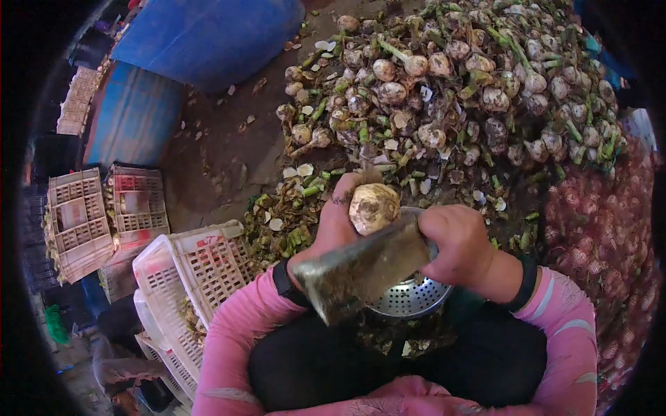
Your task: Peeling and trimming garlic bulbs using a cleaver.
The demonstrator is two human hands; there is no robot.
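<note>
My left hand [333,223] grips a pale, round root vegetable or bulb [374,208] with a brownish, ridged skin, its kind not certain. A broad cleaver [359,265] is held in my right hand [460,247], its blade tilted down to the left and crossing in front of the bulb's lower edge and my left wrist. The cleaver's handle is hidden inside my right fist. Beneath both hands, above my lap, is a perforated metal colander [413,299], partly covered by the blade. Beyond my hands lies a large heap of similar bulbs [442,88] with green stems and dirty roots.
Cut stems and leaf scraps [291,239] lie by my left forearm. White and red plastic crates [213,265] stand at left, near another person's leg [125,364]. A blue barrel [213,41] is at upper left. Red mesh sacks of bulbs [598,249] lie at right.
</note>
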